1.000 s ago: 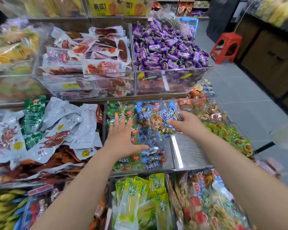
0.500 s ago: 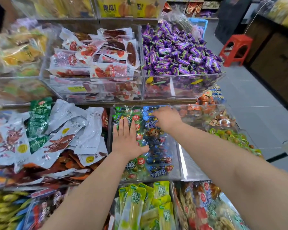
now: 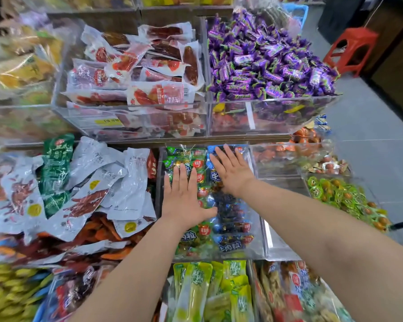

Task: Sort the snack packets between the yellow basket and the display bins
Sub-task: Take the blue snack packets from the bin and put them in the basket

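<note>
Blue packets (image 3: 230,242): in the bin (image 3: 262,231), under the right hand (image 3: 233,170)
Right hand: let go of its packet, flat now, pressing them
Left hand (image 3: 184,196): flat alongside, on green packets (image 3: 184,159)
Bin: one more sorted, I reckon

A single wide-angle camera is worn on the person's head. It looks forward and steeply down at tiered bins (image 3: 275,117), from close enough that they fill the frame from the bottom edge almost to the top. The left hand (image 3: 184,196) and right hand (image 3: 233,170) reach in from the bottom and sit near the centre. Straight edges bow outward toward the borders. The view tilts slightly rightward, taking in the floor (image 3: 370,147) and a red stool (image 3: 351,49) at the upper right.
</note>
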`<action>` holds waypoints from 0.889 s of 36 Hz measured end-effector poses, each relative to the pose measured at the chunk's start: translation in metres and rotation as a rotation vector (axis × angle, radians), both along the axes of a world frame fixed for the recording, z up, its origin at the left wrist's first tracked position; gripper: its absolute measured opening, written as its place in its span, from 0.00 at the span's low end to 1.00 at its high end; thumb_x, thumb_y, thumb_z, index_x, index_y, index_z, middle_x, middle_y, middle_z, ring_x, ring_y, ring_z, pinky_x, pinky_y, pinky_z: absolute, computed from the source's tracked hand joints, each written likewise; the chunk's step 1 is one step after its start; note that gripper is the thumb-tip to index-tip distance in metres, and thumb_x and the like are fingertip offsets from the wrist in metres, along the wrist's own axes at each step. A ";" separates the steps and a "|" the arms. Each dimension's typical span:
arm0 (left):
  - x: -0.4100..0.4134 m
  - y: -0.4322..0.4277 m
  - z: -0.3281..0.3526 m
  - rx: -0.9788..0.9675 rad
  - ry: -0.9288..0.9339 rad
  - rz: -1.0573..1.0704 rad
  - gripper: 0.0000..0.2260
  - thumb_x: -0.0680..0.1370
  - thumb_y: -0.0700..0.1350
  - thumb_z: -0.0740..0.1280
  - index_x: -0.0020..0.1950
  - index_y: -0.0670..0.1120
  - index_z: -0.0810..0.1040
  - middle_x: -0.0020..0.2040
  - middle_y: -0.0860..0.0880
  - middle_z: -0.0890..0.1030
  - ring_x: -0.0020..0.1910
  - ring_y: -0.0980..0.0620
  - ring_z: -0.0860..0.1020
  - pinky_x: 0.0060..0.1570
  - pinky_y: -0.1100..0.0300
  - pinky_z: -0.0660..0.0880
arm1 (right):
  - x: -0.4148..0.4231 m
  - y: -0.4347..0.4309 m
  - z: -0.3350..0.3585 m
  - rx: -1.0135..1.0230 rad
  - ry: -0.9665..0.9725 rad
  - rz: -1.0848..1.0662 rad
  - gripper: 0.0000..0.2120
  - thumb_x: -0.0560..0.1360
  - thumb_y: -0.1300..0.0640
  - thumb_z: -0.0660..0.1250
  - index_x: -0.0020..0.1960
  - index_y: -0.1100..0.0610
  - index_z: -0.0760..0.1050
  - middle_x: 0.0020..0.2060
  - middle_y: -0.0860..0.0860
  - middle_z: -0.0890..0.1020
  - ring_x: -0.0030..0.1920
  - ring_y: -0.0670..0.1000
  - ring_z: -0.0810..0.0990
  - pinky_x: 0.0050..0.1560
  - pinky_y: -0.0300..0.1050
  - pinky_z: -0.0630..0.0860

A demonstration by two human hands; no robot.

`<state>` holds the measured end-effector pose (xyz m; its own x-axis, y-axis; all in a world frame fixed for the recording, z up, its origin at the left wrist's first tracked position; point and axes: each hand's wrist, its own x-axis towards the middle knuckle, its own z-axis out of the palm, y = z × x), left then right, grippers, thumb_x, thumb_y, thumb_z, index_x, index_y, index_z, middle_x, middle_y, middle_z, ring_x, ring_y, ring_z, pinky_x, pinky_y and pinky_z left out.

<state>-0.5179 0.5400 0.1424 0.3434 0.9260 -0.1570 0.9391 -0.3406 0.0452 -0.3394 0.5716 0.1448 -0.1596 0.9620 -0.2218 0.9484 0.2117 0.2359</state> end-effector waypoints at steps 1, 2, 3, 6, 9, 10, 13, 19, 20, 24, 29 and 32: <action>0.000 0.000 0.000 -0.005 0.002 0.003 0.54 0.65 0.76 0.52 0.77 0.47 0.32 0.76 0.42 0.31 0.74 0.44 0.29 0.67 0.45 0.26 | 0.001 0.002 0.000 -0.005 -0.007 0.012 0.46 0.77 0.46 0.61 0.73 0.55 0.26 0.75 0.55 0.34 0.73 0.60 0.31 0.67 0.58 0.27; 0.000 0.000 0.000 -0.014 0.005 0.005 0.54 0.65 0.77 0.53 0.77 0.47 0.32 0.76 0.43 0.31 0.74 0.44 0.29 0.68 0.45 0.26 | 0.002 0.003 0.000 -0.006 -0.010 0.018 0.45 0.77 0.47 0.61 0.72 0.55 0.26 0.75 0.55 0.34 0.73 0.60 0.31 0.67 0.58 0.27; 0.000 0.001 0.001 -0.024 0.008 0.006 0.54 0.65 0.77 0.53 0.77 0.47 0.32 0.76 0.43 0.31 0.74 0.44 0.29 0.68 0.45 0.27 | 0.002 0.003 -0.001 -0.006 -0.016 0.021 0.45 0.77 0.48 0.60 0.72 0.55 0.25 0.75 0.55 0.34 0.73 0.60 0.31 0.67 0.59 0.27; 0.001 0.004 0.001 -0.048 0.017 0.013 0.55 0.64 0.77 0.54 0.76 0.48 0.31 0.76 0.44 0.31 0.74 0.45 0.28 0.68 0.46 0.27 | 0.000 0.001 0.001 -0.005 -0.035 0.014 0.45 0.77 0.48 0.60 0.72 0.54 0.25 0.75 0.54 0.34 0.73 0.60 0.30 0.66 0.59 0.26; 0.000 0.005 0.005 -0.073 0.008 0.021 0.56 0.64 0.78 0.55 0.77 0.49 0.32 0.77 0.44 0.32 0.75 0.46 0.30 0.67 0.48 0.27 | -0.002 -0.002 0.007 -0.044 -0.023 0.010 0.48 0.75 0.45 0.63 0.73 0.54 0.26 0.75 0.54 0.33 0.73 0.60 0.30 0.67 0.59 0.28; -0.001 0.004 0.008 -0.084 -0.004 0.019 0.56 0.63 0.79 0.56 0.77 0.49 0.33 0.77 0.44 0.33 0.75 0.47 0.31 0.67 0.49 0.28 | -0.002 -0.004 0.011 -0.063 -0.005 0.013 0.49 0.75 0.43 0.64 0.73 0.54 0.27 0.75 0.54 0.33 0.73 0.59 0.30 0.68 0.59 0.29; -0.003 0.002 0.025 -0.169 -0.066 0.025 0.58 0.62 0.78 0.61 0.78 0.49 0.37 0.78 0.45 0.35 0.76 0.46 0.35 0.70 0.48 0.32 | -0.001 -0.013 0.024 -0.088 0.096 0.031 0.47 0.75 0.41 0.62 0.75 0.56 0.30 0.75 0.54 0.34 0.74 0.57 0.31 0.70 0.56 0.31; -0.001 -0.026 0.068 -0.298 -0.740 0.269 0.31 0.72 0.56 0.72 0.73 0.53 0.68 0.76 0.50 0.63 0.73 0.49 0.63 0.70 0.55 0.62 | 0.008 -0.059 0.044 0.074 0.639 -0.022 0.32 0.78 0.54 0.61 0.77 0.57 0.50 0.75 0.56 0.52 0.76 0.57 0.47 0.74 0.48 0.47; 0.000 -0.035 0.072 -0.247 -0.819 0.289 0.24 0.74 0.53 0.72 0.69 0.52 0.72 0.70 0.51 0.71 0.68 0.51 0.70 0.63 0.60 0.68 | 0.009 -0.070 0.045 0.107 0.744 -0.043 0.29 0.78 0.56 0.62 0.76 0.57 0.56 0.73 0.56 0.58 0.74 0.57 0.54 0.72 0.46 0.52; 0.007 -0.083 0.079 -0.221 -1.108 0.450 0.04 0.77 0.45 0.68 0.49 0.48 0.80 0.47 0.51 0.82 0.41 0.56 0.81 0.41 0.64 0.77 | 0.018 -0.122 0.043 0.139 1.128 -0.265 0.13 0.77 0.62 0.62 0.60 0.55 0.77 0.53 0.49 0.81 0.55 0.49 0.77 0.57 0.42 0.72; 0.014 -0.138 0.060 -0.472 -1.233 0.543 0.06 0.78 0.41 0.64 0.42 0.44 0.76 0.28 0.50 0.80 0.23 0.55 0.76 0.24 0.64 0.72 | 0.025 -0.188 0.018 0.196 1.420 -0.585 0.14 0.76 0.67 0.60 0.45 0.49 0.77 0.36 0.43 0.79 0.39 0.50 0.78 0.42 0.39 0.75; 0.015 -0.167 0.038 -0.674 -1.214 0.553 0.06 0.79 0.40 0.63 0.43 0.44 0.75 0.28 0.49 0.79 0.21 0.55 0.75 0.21 0.66 0.71 | 0.025 -0.235 -0.001 0.273 1.447 -0.739 0.16 0.76 0.65 0.61 0.41 0.44 0.76 0.37 0.45 0.80 0.39 0.50 0.78 0.45 0.43 0.74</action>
<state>-0.5032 0.3730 0.1809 0.2141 0.8506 -0.4802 0.2144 0.4387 0.8727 -0.3144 0.3367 0.1435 0.4122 0.9021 -0.1277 0.2710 -0.2552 -0.9281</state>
